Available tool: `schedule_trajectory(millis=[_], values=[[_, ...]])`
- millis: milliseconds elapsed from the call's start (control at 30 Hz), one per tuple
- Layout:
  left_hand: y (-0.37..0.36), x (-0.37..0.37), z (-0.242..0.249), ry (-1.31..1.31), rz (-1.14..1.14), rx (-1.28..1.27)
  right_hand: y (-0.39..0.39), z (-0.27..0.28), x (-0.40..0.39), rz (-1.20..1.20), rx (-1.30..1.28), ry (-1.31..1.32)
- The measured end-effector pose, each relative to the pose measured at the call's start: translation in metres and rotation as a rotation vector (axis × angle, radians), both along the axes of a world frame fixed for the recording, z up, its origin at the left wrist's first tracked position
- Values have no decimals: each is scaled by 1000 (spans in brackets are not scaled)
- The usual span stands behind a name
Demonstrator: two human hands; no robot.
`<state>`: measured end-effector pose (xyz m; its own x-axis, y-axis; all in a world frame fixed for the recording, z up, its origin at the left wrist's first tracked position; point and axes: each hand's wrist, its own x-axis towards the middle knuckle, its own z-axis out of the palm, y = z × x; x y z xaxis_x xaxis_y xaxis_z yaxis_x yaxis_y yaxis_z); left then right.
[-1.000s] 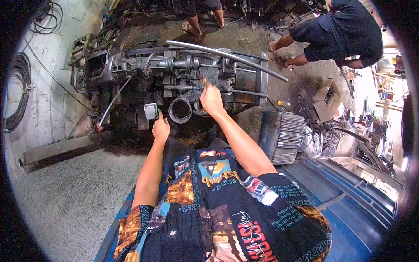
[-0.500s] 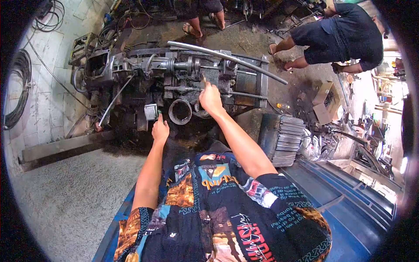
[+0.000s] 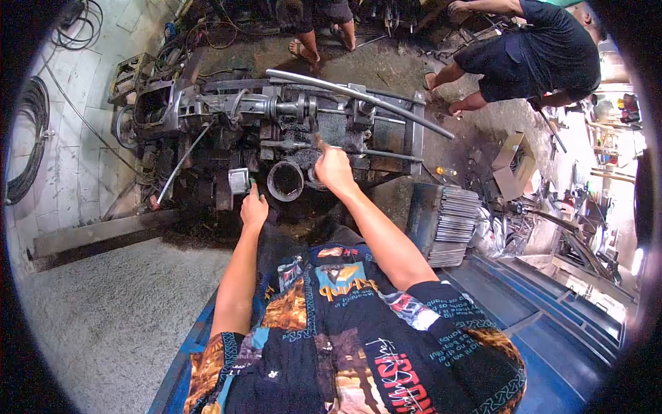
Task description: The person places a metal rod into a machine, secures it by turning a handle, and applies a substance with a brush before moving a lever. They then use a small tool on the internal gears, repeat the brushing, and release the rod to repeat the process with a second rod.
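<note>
A dark, chip-covered lathe (image 3: 255, 103) stretches across the view in front of me. My left hand (image 3: 254, 209) is at its near side, beside a small pale metal box (image 3: 238, 181). The fingers are curled, with one reaching up to a small green part at the box's edge; what they grip is hidden. My right hand (image 3: 334, 170) is closed around a short brown stick-like tool (image 3: 318, 143) whose kind I cannot make out. Its tip points at the metal chips over the lathe's carriage. Between my hands sits an open round metal ring (image 3: 285, 181).
A long metal pipe (image 3: 358, 96) lies slantwise over the lathe. A person in dark clothes (image 3: 538, 58) bends at the upper right, and another person's legs (image 3: 308, 45) stand behind the machine. To the right are a ribbed metal block (image 3: 455, 221) and an open cardboard box (image 3: 514, 165).
My right hand has drawn back a little toward me with the brown tool. The left hand stays by the metal box. The person at the upper right has shifted an arm upward.
</note>
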<state>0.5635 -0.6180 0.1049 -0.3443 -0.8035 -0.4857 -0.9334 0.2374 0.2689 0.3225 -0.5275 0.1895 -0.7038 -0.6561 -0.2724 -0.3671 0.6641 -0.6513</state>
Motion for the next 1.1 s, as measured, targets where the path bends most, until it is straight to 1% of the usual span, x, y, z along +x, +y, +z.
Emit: schedule_trajectory(millis=[67,100,167,233,267,300,400,467,500,533,700,767,833,900,967,1033,1100], values=[[1,2,-1,-5,14,0,-5,19,-12,-76,7,-2],[0,1,0,-5,15,7,-12,22,-24,-98,-49,31],[0,-2,4,-5,16,14,-33,32,-55,-109,-27,26],[-1,-5,8,-32,15,20,-54,0,-89,-84,-85,47],[-1,-6,7,-30,17,18,-65,-1,-98,-48,-23,18],[-1,-6,6,-27,20,18,-69,-6,-102,-47,-24,17],[-1,-4,3,-23,35,31,-82,-19,-103,116,122,80],[-1,-1,1,-21,43,26,-79,-24,-108,155,112,53],[-2,0,1,-24,47,26,-76,-17,-105,186,102,32],[-3,1,0,-20,45,30,-73,-19,-97,118,19,101],[-1,1,3,2,36,19,-33,13,-52,141,8,113],[-1,2,-1,0,30,16,-31,2,-45,106,-35,130],[-1,1,0,-5,20,9,-34,-5,-42,-3,-79,251],[0,-1,1,-21,15,2,-31,-12,-38,24,-61,224],[0,-1,3,-25,11,21,-23,-19,-26,137,60,211],[-2,-1,4,-30,17,40,-12,-8,-14,166,44,189],[0,0,3,-35,-4,0,-11,-3,-9,124,11,163]])
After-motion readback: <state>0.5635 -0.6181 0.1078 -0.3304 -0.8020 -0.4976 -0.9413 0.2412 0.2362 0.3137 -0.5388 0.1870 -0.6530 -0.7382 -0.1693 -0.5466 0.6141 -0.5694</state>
